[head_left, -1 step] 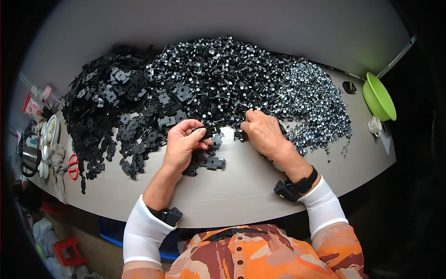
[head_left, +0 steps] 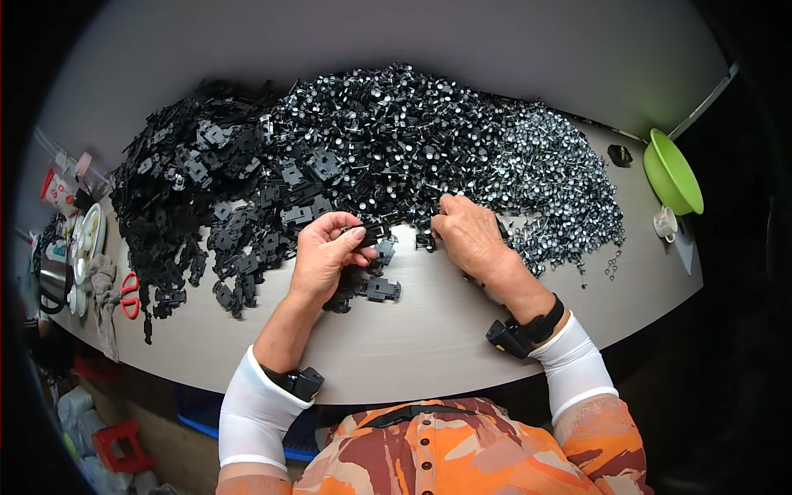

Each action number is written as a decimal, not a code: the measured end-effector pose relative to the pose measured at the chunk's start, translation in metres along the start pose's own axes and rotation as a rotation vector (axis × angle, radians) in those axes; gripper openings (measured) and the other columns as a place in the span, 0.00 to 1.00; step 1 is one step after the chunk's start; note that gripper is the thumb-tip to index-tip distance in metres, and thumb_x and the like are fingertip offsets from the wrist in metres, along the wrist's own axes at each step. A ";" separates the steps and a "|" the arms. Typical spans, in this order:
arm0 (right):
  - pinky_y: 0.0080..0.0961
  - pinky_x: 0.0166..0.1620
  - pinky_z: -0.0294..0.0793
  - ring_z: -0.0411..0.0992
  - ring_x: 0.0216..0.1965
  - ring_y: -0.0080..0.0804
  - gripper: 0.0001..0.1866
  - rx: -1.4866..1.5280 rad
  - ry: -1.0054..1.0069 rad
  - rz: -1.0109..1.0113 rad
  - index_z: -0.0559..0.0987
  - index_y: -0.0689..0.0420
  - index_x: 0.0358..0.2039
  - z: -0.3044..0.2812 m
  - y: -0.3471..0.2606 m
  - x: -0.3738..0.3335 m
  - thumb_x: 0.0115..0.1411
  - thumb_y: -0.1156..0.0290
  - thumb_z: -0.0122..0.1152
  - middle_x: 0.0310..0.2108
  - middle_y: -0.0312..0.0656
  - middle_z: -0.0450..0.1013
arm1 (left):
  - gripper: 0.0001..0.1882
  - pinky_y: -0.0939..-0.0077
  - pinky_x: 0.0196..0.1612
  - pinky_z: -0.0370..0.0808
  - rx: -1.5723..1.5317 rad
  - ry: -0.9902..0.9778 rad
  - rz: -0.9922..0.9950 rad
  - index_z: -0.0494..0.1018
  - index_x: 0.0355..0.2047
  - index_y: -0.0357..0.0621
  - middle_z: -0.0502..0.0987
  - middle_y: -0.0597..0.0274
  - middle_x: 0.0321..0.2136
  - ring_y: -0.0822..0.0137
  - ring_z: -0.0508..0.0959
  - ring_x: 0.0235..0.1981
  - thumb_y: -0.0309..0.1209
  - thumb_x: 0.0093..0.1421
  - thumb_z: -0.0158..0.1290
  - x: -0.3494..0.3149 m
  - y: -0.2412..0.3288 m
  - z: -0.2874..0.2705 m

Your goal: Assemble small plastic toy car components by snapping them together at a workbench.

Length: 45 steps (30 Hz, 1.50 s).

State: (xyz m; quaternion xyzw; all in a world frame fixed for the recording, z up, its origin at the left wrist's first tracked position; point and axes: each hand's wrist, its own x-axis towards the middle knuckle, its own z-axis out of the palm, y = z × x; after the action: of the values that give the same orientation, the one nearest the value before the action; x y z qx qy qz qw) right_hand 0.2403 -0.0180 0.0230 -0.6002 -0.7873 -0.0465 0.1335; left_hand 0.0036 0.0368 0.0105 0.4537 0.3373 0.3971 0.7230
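Note:
My left hand [head_left: 323, 257] is closed around a black plastic part [head_left: 375, 234], pinched between thumb and fingers. Beneath it on the table lie a few more flat black plastic parts [head_left: 379, 289]. At the front edge of the middle heap, my right hand [head_left: 470, 235] has its fingers curled together, and whatever is in them is hidden. A small dark piece [head_left: 425, 241] rests just beside those fingertips. Beyond both hands rises a heap of black pieces with round shiny heads [head_left: 396, 140]. Flat black plastic parts [head_left: 198, 157] are piled to its left, small silvery metal pieces [head_left: 561, 181] to its right.
Red-handled scissors [head_left: 129, 295], a grey cloth [head_left: 103, 297] and lidded white dishes [head_left: 87, 239] are at the left. A green bowl [head_left: 672, 173], a small cup [head_left: 665, 223] and a black object [head_left: 619, 155] stand at the right. A wall [head_left: 412, 37] closes the table's back.
My right hand has shifted very slightly to the right. The left hand keeps its place with the black plastic part.

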 end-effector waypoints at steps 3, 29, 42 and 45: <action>0.37 0.33 0.74 0.72 0.32 0.43 0.03 0.107 0.101 0.051 0.77 0.60 0.19 -0.002 0.005 -0.002 0.47 0.80 0.56 0.29 0.45 0.69 | 0.10 0.84 0.25 0.79 0.001 -0.030 -0.027 0.69 0.42 0.32 0.77 0.56 0.29 0.65 0.82 0.26 0.21 0.60 0.53 -0.001 -0.001 0.000; 0.23 0.30 0.75 0.73 0.27 0.29 0.20 0.772 0.209 -0.014 0.80 0.60 0.38 0.009 -0.041 0.011 0.40 0.81 0.70 0.30 0.40 0.70 | 0.08 0.83 0.18 0.73 -0.235 -0.061 -0.086 0.68 0.36 0.35 0.75 0.58 0.24 0.69 0.77 0.19 0.21 0.57 0.56 -0.005 -0.010 0.003; 0.19 0.30 0.77 0.73 0.29 0.27 0.20 0.795 0.284 0.001 0.80 0.61 0.38 0.011 -0.052 0.012 0.40 0.85 0.67 0.32 0.40 0.69 | 0.08 0.83 0.22 0.74 -0.419 -0.090 -0.058 0.67 0.38 0.35 0.75 0.54 0.27 0.67 0.78 0.21 0.20 0.59 0.53 -0.005 -0.017 0.008; 0.19 0.30 0.76 0.71 0.28 0.26 0.20 0.779 0.372 -0.014 0.80 0.61 0.38 0.012 -0.051 0.014 0.39 0.84 0.69 0.32 0.39 0.69 | 0.08 0.84 0.20 0.73 -0.166 -0.158 0.015 0.68 0.37 0.36 0.75 0.56 0.27 0.70 0.77 0.21 0.23 0.58 0.55 -0.003 -0.003 0.008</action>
State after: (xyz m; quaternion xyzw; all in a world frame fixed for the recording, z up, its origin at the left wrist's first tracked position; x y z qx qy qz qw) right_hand 0.1858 -0.0162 0.0192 -0.4810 -0.7126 0.1458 0.4894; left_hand 0.0102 0.0298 0.0108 0.4248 0.2421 0.3919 0.7793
